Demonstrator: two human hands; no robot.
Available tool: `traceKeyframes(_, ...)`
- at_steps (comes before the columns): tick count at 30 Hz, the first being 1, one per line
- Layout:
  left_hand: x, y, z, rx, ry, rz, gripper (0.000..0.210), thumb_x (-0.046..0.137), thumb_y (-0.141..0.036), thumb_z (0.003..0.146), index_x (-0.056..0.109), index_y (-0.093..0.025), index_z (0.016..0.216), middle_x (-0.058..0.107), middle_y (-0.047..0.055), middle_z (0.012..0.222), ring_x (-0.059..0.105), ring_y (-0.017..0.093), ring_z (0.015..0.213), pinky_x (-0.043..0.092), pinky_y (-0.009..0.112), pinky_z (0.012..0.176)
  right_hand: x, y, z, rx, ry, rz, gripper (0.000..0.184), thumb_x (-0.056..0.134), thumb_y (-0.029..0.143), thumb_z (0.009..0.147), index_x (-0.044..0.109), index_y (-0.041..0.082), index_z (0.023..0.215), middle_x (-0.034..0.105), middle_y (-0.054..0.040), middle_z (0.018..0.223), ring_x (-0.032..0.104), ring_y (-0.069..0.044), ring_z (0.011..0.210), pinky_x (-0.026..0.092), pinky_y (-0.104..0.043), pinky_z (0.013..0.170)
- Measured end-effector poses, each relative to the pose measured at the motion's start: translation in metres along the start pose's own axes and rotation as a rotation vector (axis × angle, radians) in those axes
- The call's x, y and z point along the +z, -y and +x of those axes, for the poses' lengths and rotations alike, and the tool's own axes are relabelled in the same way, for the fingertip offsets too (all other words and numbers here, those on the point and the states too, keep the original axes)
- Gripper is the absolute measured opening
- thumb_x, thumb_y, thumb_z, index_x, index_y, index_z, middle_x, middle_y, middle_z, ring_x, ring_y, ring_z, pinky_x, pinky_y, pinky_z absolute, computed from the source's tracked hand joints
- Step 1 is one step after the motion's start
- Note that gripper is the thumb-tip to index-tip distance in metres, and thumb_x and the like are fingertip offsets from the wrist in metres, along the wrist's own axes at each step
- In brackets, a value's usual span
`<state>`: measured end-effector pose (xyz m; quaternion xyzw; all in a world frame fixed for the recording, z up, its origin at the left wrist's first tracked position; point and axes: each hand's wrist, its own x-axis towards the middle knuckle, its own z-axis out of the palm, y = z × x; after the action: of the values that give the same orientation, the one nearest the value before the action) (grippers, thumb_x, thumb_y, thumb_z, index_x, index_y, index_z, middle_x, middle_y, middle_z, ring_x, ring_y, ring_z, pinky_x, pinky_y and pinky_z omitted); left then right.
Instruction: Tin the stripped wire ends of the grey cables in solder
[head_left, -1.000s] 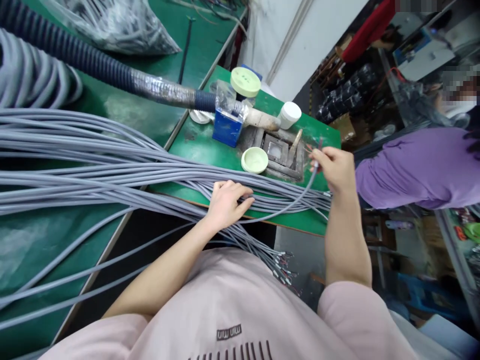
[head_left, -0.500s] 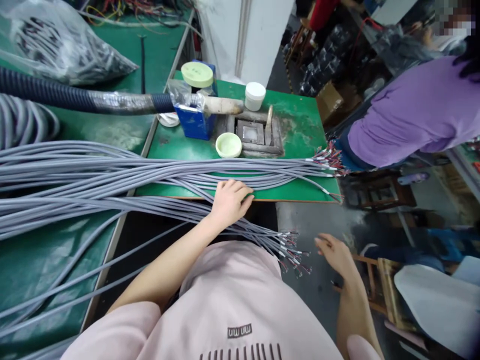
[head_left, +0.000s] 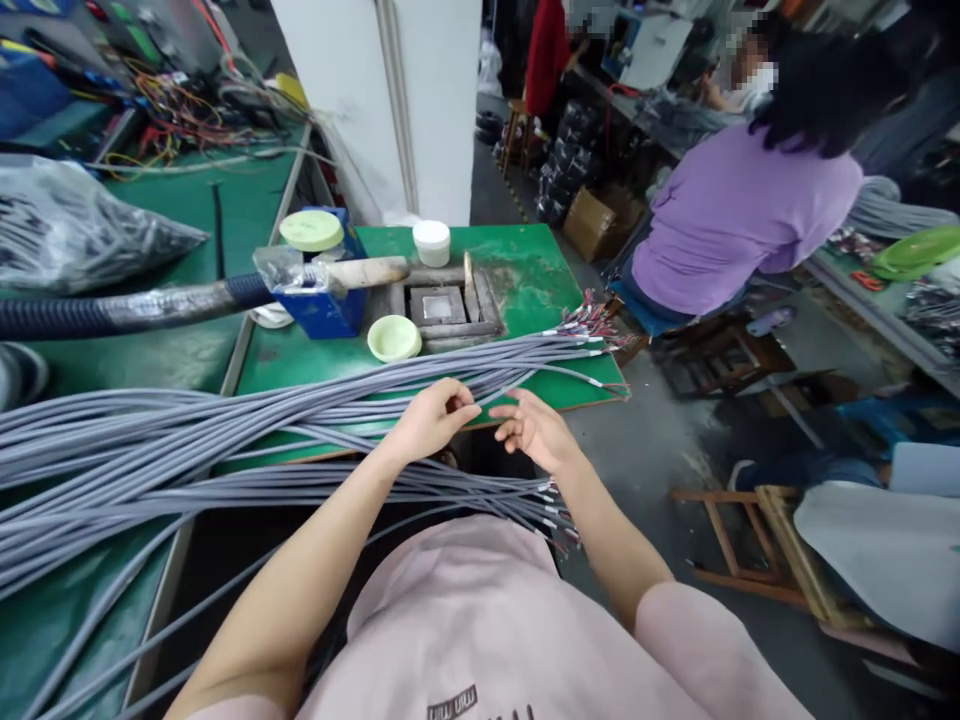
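A bundle of long grey cables [head_left: 330,400] runs across the green bench, with stripped, coloured wire ends [head_left: 589,325] at its right end. A second bundle of grey cables [head_left: 300,485] hangs lower, past the bench's front edge, near my lap. My left hand [head_left: 431,420] is over the upper bundle at the bench edge, fingers curled toward the thumb; whether a cable is in them is hidden. Just to its right, my right hand [head_left: 536,430] is held with fingers apart and nothing visible in it, palm turned toward the left hand.
On the bench [head_left: 525,260] stand a pale green bowl [head_left: 394,338], a white lidded tub [head_left: 431,243], a blue box [head_left: 322,310] and a square metal fixture [head_left: 439,305]. A ribbed hose [head_left: 150,308] reaches in from the left. A person in purple [head_left: 720,220] sits at right, near a wooden chair [head_left: 787,550].
My right hand has come in from the lower right, close to my left hand. The left fingers have curled more. The camera view has swung to the right and up.
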<state>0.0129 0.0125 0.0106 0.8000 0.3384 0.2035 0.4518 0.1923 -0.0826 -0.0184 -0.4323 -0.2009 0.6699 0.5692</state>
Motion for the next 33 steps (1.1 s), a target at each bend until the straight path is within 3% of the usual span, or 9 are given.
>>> traceKeyframes(4, -0.012, -0.003, -0.006, -0.022, 0.014, -0.212, 0.024, 0.062, -0.039, 0.081, 0.055, -0.016, 0.08, 0.047, -0.004, 0.065, 0.04, 0.009, 0.057, 0.033, 0.022, 0.054, 0.008, 0.026, 0.014, -0.138, -0.122, 0.196, 0.021, 0.045, 0.037, 0.094, 0.057, 0.02, 0.09, 0.072, -0.0007, 0.083, 0.064, -0.01, 0.059, 0.047, -0.019, 0.047)
traceKeyframes(9, -0.021, -0.003, -0.026, 0.078, 0.029, -0.321, 0.024, 0.065, -0.037, 0.081, 0.057, -0.016, 0.074, 0.047, -0.003, 0.068, 0.043, 0.009, 0.061, 0.037, 0.022, 0.058, 0.017, 0.062, -0.011, -0.702, -0.143, 0.14, 0.019, 0.058, 0.045, 0.086, 0.054, 0.027, 0.088, 0.068, 0.0068, 0.074, 0.056, -0.007, 0.048, 0.046, -0.021, 0.049)
traceKeyframes(11, -0.019, -0.002, -0.033, 0.107, 0.095, -0.295, 0.021, 0.066, -0.035, 0.081, 0.061, -0.015, 0.075, 0.052, -0.001, 0.071, 0.048, 0.01, 0.064, 0.04, 0.023, 0.062, 0.015, 0.072, -0.03, -0.806, -0.142, -0.025, 0.021, 0.056, 0.048, 0.087, 0.056, 0.028, 0.093, 0.063, 0.0076, 0.061, 0.049, -0.008, 0.041, 0.042, -0.021, 0.044)
traceKeyframes(14, -0.006, -0.002, -0.04, 0.101, 0.227, -0.331, 0.021, 0.068, -0.034, 0.08, 0.069, -0.016, 0.092, 0.061, 0.003, 0.079, 0.056, 0.012, 0.071, 0.045, 0.025, 0.068, 0.015, 0.067, -0.055, -0.525, 0.004, -0.465, 0.029, 0.052, 0.046, 0.09, 0.061, 0.02, 0.097, 0.055, 0.0058, 0.047, 0.039, -0.008, 0.034, 0.029, -0.021, 0.036)
traceKeyframes(16, 0.007, -0.003, -0.043, 0.082, 0.172, -0.469, 0.031, 0.07, -0.036, 0.079, 0.069, -0.017, 0.103, 0.064, 0.004, 0.081, 0.057, 0.013, 0.073, 0.046, 0.026, 0.071, 0.018, 0.052, -0.063, -0.258, 0.156, -0.704, 0.03, 0.051, 0.041, 0.091, 0.064, 0.015, 0.098, 0.056, 0.0041, 0.048, 0.039, -0.007, 0.036, 0.029, -0.02, 0.038)
traceKeyframes(18, 0.02, -0.006, -0.045, 0.056, 0.105, -0.668, 0.035, 0.07, -0.039, 0.078, 0.069, -0.016, 0.104, 0.063, 0.003, 0.077, 0.056, 0.011, 0.069, 0.046, 0.025, 0.068, 0.023, 0.032, -0.066, -0.137, 0.257, -0.836, 0.03, 0.047, 0.037, 0.092, 0.065, 0.014, 0.099, 0.056, 0.0041, 0.049, 0.043, -0.007, 0.041, 0.033, -0.02, 0.044)
traceKeyframes(25, 0.031, -0.013, -0.055, -0.103, -0.041, -1.0, 0.025, 0.077, -0.037, 0.071, 0.073, -0.015, 0.081, 0.065, 0.002, 0.071, 0.059, 0.011, 0.063, 0.048, 0.025, 0.065, 0.036, -0.002, -0.061, -0.105, 0.297, -0.972, 0.024, 0.046, 0.027, 0.09, 0.067, 0.015, 0.094, 0.056, 0.0044, 0.051, 0.05, -0.009, 0.047, 0.039, -0.022, 0.053)
traceKeyframes(29, 0.03, -0.008, -0.065, -0.01, 0.096, -1.115, 0.021, 0.074, -0.034, 0.076, 0.072, -0.014, 0.082, 0.06, 0.002, 0.07, 0.056, 0.008, 0.053, 0.046, 0.024, 0.055, 0.037, -0.006, -0.055, -0.12, 0.401, -0.905, 0.031, 0.046, 0.028, 0.088, 0.064, 0.016, 0.066, 0.062, -0.0002, 0.054, 0.053, -0.01, 0.05, 0.042, -0.023, 0.055)
traceKeyframes(33, 0.031, 0.0, -0.07, 0.006, 0.132, -1.155, 0.022, 0.074, -0.034, 0.076, 0.07, -0.013, 0.082, 0.061, 0.002, 0.072, 0.061, 0.011, 0.054, 0.049, 0.026, 0.054, 0.042, -0.012, -0.05, -0.163, 0.445, -0.828, 0.033, 0.044, 0.033, 0.09, 0.065, 0.016, 0.069, 0.057, 0.0019, 0.045, 0.044, -0.009, 0.04, 0.038, -0.022, 0.048)
